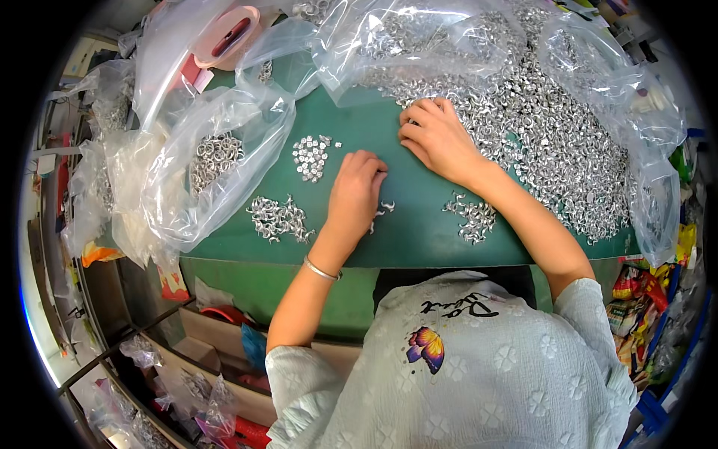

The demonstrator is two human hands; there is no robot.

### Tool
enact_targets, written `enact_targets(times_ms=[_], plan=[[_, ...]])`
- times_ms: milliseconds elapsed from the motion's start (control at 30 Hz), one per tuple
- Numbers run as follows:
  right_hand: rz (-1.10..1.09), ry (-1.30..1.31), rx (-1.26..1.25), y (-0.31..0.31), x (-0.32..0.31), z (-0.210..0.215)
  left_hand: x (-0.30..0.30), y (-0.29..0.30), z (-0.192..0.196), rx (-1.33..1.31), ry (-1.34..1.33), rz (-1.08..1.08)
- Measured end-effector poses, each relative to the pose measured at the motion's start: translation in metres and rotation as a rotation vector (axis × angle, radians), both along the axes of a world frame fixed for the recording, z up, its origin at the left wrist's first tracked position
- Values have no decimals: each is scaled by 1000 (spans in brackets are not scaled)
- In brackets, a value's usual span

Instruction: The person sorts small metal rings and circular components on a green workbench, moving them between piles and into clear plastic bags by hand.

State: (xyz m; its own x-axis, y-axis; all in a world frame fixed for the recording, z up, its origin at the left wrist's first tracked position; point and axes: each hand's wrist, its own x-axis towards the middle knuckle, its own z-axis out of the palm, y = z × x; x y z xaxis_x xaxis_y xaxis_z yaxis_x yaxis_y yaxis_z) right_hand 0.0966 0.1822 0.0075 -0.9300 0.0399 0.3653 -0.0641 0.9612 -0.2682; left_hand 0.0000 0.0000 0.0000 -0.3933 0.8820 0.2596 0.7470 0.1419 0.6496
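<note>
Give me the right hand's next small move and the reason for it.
I'd probably have the right hand slide a few pieces off the large heap of silver metal parts onto the green tabletop: it sits at the heap's left edge, and bare surface lies between it and the left hand. Whether either hand holds a piece is hidden.

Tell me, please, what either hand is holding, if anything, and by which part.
That cannot be told: the left hand and right hand are curled, hiding any hold.
</note>
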Motion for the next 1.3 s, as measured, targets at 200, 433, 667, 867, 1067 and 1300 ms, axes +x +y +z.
enact_targets(times_ms=[200, 433, 667, 867, 1067, 1300], plan=[[29, -41, 12, -16, 0, -1, -11, -6, 11, 20, 63, 73], [165, -21, -354, -19, 46, 2, -9, -20, 3, 22, 76, 113], [41, -138, -62, -14, 43, 11, -6, -58, 9, -85, 260, 240], [-18, -40, -262, 1, 69, 23, 1, -98, 8, -95, 319, 389], [-33, -192, -73, -19, 69, 22, 5, -104, 7, -175, 343, 494], [-20, -57, -206, -9, 88, 30, 24, -69, 22, -41, 214, 389]])
